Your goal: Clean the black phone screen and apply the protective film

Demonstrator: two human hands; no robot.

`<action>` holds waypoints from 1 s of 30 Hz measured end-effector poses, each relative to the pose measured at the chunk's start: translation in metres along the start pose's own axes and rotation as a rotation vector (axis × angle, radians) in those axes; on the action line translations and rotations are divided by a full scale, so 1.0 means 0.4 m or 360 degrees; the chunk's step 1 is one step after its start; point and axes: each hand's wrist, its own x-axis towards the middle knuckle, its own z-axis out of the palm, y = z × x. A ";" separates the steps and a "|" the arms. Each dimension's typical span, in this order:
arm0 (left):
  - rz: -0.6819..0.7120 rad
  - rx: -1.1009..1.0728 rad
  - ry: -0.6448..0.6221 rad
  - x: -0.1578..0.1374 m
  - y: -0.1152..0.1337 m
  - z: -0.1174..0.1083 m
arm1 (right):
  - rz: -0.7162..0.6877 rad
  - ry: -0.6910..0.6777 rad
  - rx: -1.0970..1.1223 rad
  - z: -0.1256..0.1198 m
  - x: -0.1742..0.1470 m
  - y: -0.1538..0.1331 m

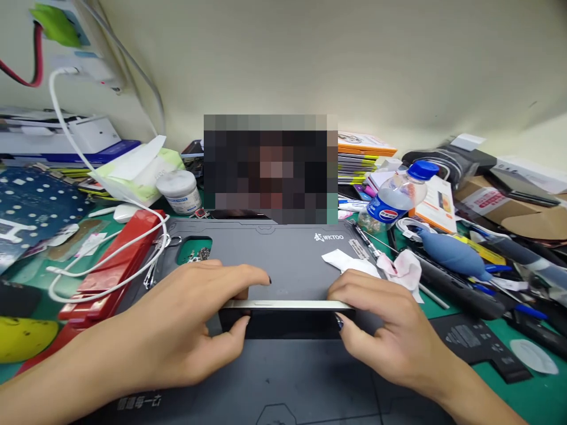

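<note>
A smartphone [287, 323] is held on its side above the grey work mat [283, 254], its pale metal edge facing up and its dark face toward me. My left hand [199, 321] grips the phone's left end, thumb on the near face, with the index finger stretched out past the top edge. At the other end, my right hand [383, 327] pinches the phone between its thumb and the fingers behind. The far side of the phone is hidden. A crumpled white tissue [349, 261] lies on the mat just beyond my right hand.
Left lie a red tool [128, 254], a looped white cable [57, 283] and a white jar [181, 192]. Right are a soda bottle [394, 198], a blue air blower [452, 251] and a black battery [481, 342]. Behind the mat, a patch is pixelated.
</note>
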 end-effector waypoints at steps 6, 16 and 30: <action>-0.0015 -0.0098 -0.0084 0.005 0.000 -0.018 | -0.0052 -0.0078 0.0038 -0.006 -0.010 0.022; 0.0041 -0.0199 -0.0305 0.008 -0.020 -0.039 | -0.0168 -0.0239 0.0145 -0.024 0.002 0.046; 0.0059 -0.0321 -0.0321 0.000 -0.050 -0.046 | -0.0215 -0.0301 0.0199 -0.031 0.006 0.054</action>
